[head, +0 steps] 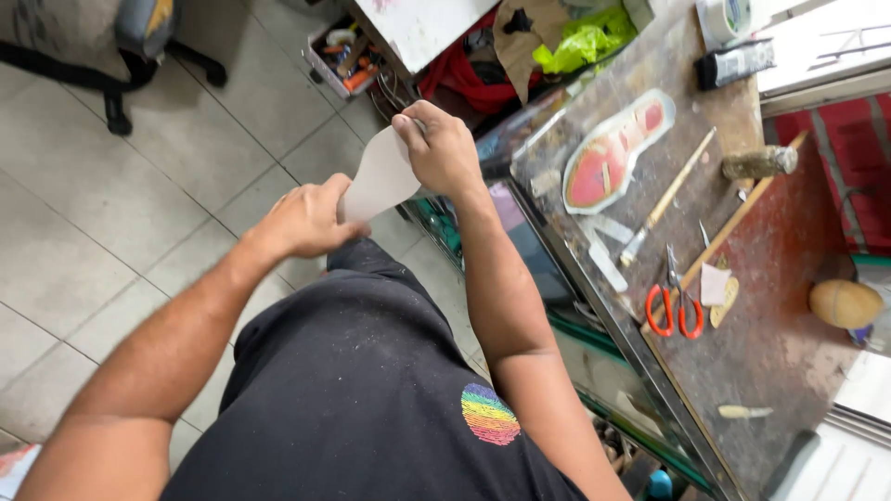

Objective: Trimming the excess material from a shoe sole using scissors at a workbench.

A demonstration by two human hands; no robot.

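Observation:
I hold a pale grey sole-shaped cut-out (380, 176) out over the tiled floor, to the left of the workbench. My left hand (311, 221) grips its near end. My right hand (441, 148) pinches its far end from above. The piece bends slightly between the two hands. Below my arms is my black shirt (371, 399), with a rainbow patch on it.
To my right stands a worn workbench (770, 343) with a red sole template (613, 158), a long-handled brush (664, 199), orange-handled scissors (676, 301), a tape roll (729, 17) and a round tan object (845, 303). A parts box (345, 57) and a chair base (116, 74) stand on the floor.

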